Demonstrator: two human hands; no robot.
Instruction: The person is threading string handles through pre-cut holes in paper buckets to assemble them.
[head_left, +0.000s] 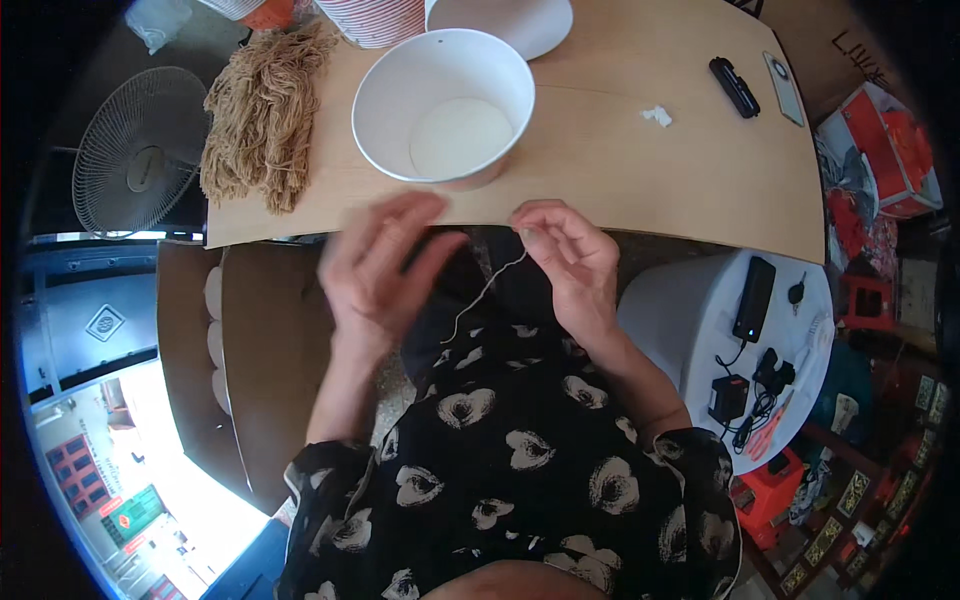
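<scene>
A short pale string [486, 291] dangles from the fingertips of my right hand [572, 262], which is closed in a pinch at the table's front edge. To its left, my left hand [378, 268] is smeared by motion, its thumb held apart from the fingers; nothing shows between them. Just beyond both hands stands a large white paper bucket [385, 110] with a pale round bottom. A bundle of tan strings [262, 120] lies on the table left of the bucket.
Stacked paper buckets [375, 15] and another white bucket [510, 25] stand behind. On the wooden table [620, 185] lie a crumpled white scrap [657, 116], a black device [734, 88] and a phone [783, 88]. A white stand [690, 310] at right carries chargers and cables; a fan [140, 155] is left.
</scene>
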